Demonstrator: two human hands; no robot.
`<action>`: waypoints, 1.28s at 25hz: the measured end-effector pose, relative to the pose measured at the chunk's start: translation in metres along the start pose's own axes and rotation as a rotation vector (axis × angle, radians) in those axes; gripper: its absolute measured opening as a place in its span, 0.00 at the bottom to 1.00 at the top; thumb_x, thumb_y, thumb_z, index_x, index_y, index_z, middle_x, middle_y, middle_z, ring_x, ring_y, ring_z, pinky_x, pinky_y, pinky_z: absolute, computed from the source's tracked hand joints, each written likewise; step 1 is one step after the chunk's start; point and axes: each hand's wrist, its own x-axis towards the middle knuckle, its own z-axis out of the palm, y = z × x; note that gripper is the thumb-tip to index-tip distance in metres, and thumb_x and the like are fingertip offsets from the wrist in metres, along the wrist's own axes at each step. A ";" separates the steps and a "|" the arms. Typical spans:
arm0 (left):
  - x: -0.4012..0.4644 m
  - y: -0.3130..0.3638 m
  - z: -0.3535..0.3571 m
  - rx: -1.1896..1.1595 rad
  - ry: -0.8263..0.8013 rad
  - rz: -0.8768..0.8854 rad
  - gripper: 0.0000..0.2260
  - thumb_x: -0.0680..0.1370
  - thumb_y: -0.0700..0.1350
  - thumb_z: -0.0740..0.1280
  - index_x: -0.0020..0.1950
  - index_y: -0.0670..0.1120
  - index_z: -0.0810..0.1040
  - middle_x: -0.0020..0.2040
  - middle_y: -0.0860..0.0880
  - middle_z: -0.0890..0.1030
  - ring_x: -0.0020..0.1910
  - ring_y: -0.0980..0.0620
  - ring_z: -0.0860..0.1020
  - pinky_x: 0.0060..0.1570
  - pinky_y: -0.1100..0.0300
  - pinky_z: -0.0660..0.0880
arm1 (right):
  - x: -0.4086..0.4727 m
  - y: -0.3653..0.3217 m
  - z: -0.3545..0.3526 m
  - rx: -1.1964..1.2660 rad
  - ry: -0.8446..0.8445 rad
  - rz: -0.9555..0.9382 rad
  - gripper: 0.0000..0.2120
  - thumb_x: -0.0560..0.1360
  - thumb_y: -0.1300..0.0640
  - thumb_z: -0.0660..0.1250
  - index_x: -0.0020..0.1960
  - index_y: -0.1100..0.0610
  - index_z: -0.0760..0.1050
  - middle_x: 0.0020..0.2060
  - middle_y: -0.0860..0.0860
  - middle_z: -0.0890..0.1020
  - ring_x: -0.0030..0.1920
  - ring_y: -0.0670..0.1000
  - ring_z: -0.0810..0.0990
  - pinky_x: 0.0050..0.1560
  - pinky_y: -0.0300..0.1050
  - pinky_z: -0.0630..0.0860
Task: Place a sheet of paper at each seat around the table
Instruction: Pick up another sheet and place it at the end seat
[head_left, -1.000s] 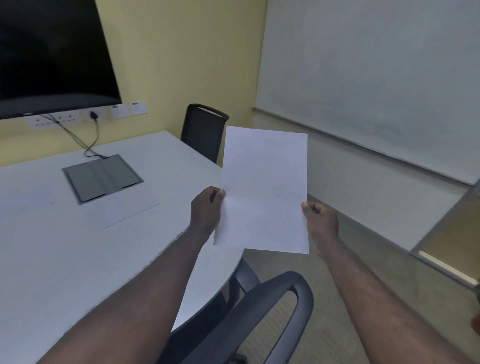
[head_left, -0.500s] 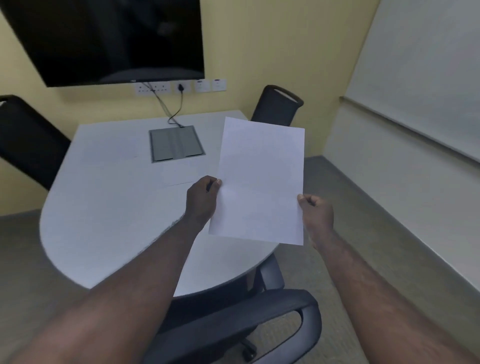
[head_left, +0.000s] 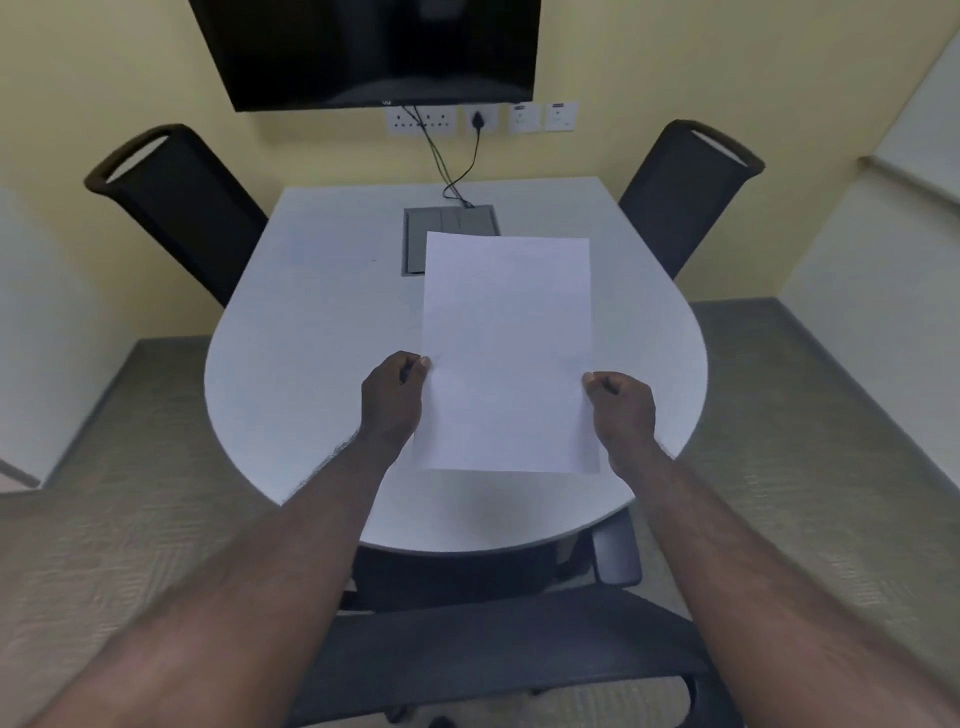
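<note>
The left hand (head_left: 390, 397) pinches the left edge of a white sheet of paper (head_left: 506, 353), and the right hand (head_left: 621, 410) pinches its right edge, holding it above the white table (head_left: 291, 374). Beyond the hands, a grey floor box (head_left: 418, 244) is set into the table, partly hidden by the sheet; I cannot tell what it holds. Black chairs (head_left: 176, 202) stand either side.

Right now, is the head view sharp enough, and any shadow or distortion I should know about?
Head view: the sheet of paper and table read sharp; the floor at the edges smears; wide-angle bending bows the side walls; the paper casts a soft shadow on the tabletop below it.
</note>
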 end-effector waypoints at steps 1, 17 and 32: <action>0.004 -0.007 -0.003 0.005 0.008 -0.009 0.09 0.79 0.50 0.63 0.39 0.51 0.76 0.33 0.56 0.72 0.33 0.56 0.70 0.31 0.69 0.67 | 0.002 0.001 0.009 -0.014 -0.016 0.006 0.10 0.76 0.51 0.67 0.49 0.55 0.82 0.46 0.46 0.83 0.53 0.52 0.80 0.59 0.52 0.76; 0.054 -0.121 0.005 0.055 0.010 -0.146 0.10 0.79 0.49 0.64 0.43 0.45 0.78 0.31 0.55 0.71 0.31 0.56 0.68 0.35 0.61 0.67 | 0.045 0.060 0.102 -0.200 -0.074 0.133 0.08 0.77 0.50 0.64 0.43 0.51 0.80 0.41 0.46 0.81 0.50 0.56 0.78 0.59 0.57 0.72; 0.067 -0.218 0.040 0.186 -0.061 -0.290 0.11 0.78 0.50 0.65 0.37 0.48 0.76 0.27 0.58 0.70 0.30 0.56 0.68 0.34 0.62 0.66 | 0.072 0.146 0.146 -0.446 -0.086 0.276 0.11 0.76 0.50 0.63 0.38 0.52 0.76 0.35 0.45 0.79 0.43 0.54 0.77 0.56 0.54 0.74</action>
